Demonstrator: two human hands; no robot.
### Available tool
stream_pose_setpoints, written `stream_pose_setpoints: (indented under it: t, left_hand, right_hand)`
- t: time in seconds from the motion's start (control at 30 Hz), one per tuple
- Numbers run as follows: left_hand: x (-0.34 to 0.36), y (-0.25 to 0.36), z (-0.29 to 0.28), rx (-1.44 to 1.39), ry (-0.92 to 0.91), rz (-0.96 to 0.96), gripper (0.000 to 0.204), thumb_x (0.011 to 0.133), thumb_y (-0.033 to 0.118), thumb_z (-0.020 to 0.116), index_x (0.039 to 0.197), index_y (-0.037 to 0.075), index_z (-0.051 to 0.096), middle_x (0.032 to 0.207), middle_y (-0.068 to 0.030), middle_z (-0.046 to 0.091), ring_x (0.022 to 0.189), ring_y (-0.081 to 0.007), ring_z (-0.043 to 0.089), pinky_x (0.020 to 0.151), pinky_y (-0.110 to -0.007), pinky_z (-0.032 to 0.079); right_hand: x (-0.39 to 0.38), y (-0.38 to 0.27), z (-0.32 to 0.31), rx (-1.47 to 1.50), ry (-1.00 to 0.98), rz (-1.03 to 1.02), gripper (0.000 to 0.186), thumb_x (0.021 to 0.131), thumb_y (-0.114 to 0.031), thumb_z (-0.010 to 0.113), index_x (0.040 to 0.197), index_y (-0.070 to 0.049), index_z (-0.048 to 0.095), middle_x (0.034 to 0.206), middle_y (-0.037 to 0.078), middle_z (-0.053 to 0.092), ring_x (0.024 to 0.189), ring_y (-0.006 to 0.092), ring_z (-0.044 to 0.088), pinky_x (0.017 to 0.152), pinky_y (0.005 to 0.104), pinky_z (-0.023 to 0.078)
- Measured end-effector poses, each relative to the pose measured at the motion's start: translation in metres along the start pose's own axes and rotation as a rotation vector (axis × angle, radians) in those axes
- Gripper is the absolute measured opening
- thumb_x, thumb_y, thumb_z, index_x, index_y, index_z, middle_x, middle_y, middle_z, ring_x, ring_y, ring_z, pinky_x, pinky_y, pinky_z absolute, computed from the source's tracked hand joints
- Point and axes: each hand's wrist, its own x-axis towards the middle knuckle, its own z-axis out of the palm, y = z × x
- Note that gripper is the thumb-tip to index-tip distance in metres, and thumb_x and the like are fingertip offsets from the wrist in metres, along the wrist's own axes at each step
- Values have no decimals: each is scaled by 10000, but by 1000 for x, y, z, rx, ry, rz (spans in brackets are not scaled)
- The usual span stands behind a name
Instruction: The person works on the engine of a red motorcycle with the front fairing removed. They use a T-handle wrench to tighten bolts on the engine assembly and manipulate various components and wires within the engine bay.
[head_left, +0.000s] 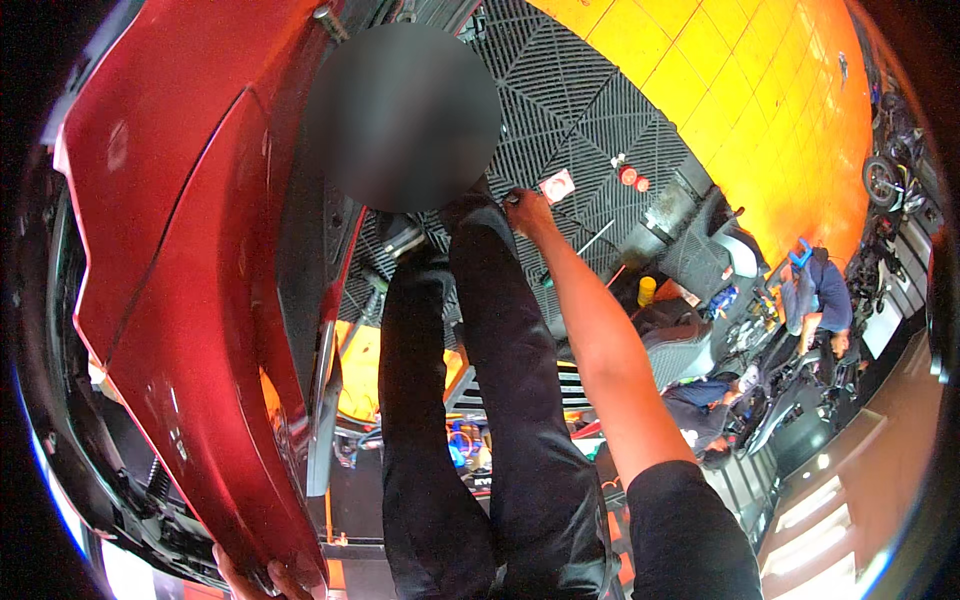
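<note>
A large glossy red body panel [190,290] fills the left side, with a dark seam running across it. At the lower left, the fingers of my left hand [258,578] curl round the panel's near edge; the rest of that hand is hidden. My right arm reaches up across the middle beside my black-trousered leg. Next to the knee, my right hand [530,212] is closed, with something small and dark at its fingertips that I cannot make out. A blurred grey disc covers the area just left of this hand. A white and red packet [557,186] lies beyond the hand.
Dark slotted floor tiles [560,80] meet a yellow-orange floor [760,110]. Small red items [632,178], a thin rod [592,240] and a yellow cylinder [647,291] lie to the right. Farther right are a person in dark blue [828,290] and several motorcycles [885,185].
</note>
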Motion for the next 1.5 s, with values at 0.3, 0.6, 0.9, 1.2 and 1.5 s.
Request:
stream_pose_setpoints:
  t: [0.3, 0.6, 0.9, 1.2, 1.5]
  left_hand:
    - [10, 0, 5, -8, -41, -16, 533, 1041, 384, 587, 1390, -14, 527, 1286, -256, 630, 1110, -485, 653, 899, -520, 544]
    - [28, 3, 11, -69, -69, -45, 527, 1034, 382, 597, 1376, -15, 535, 1270, -249, 638, 1089, -481, 662, 873, -516, 554]
    - [19, 22, -8, -146, -93, -93, 502, 1000, 370, 641, 1325, -5, 562, 1231, -227, 660, 1015, -456, 693, 786, -502, 574]
    - [40, 29, -13, -102, 32, 12, 500, 886, 478, 785, 1161, 67, 708, 1094, -72, 722, 698, -170, 696, 590, -272, 527]
    - [65, -6, -63, -1218, 96, -284, 639, 905, 313, 781, 1426, 15, 561, 1395, -191, 571, 1282, -377, 568, 1127, -454, 418]
  right_hand:
    - [127, -120, -130, -331, 340, -290, 457, 866, -185, 684, 1323, -158, 695, 1578, 192, 421, 1239, 460, 610, 975, 549, 575]
    - [227, -154, -139, -8, 481, -376, 406, 890, -267, 713, 1261, -101, 706, 1205, 219, 700, 1112, 435, 673, 943, 504, 554]
    - [-22, -63, -132, 280, 337, -76, 317, 945, -262, 732, 1089, 20, 717, 910, 154, 767, 857, 270, 747, 759, 388, 562]
    - [-269, -254, -265, 1118, 203, -338, 663, 971, -15, 596, 1566, -115, 320, 1328, 120, 595, 1140, 262, 635, 929, 400, 552]
    - [-344, -433, -273, 1314, -881, -262, 539, 1005, -424, 635, 1394, -60, 551, 1041, 51, 652, 832, 171, 599, 777, 352, 501]
